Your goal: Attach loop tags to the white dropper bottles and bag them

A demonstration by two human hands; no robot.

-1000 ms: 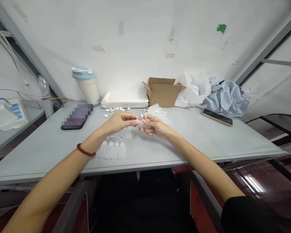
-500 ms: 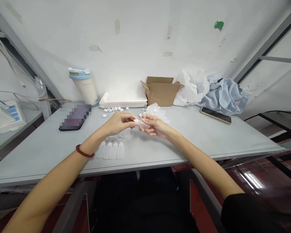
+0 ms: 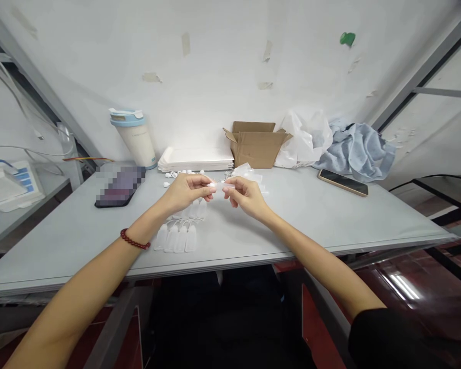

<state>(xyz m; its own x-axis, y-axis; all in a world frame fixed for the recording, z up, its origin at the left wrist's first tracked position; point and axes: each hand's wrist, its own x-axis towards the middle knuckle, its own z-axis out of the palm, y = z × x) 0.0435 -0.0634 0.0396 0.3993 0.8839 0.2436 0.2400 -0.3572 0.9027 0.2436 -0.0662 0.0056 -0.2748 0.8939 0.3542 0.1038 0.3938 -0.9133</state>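
Observation:
My left hand and my right hand meet above the middle of the grey table, both pinched on one small translucent plastic bottle held level between them. The left fingertips close on its left end, the right fingers wrap its right end. A red bead bracelet sits on my left wrist. Below my left hand a row of several finished small bottles lies flat on the table. Behind my right hand a loose heap of empty clear bottles rests. Small white caps are scattered behind my left hand.
At the back stand a white tumbler with a blue lid, a stack of white sheets, an open cardboard box, a white plastic bag and blue cloth. A phone lies right, a dark blurred device left.
Both hands have lifted slightly and the bottle between them has turned more level. My right hand has shifted from cupping under it to pinching its end.

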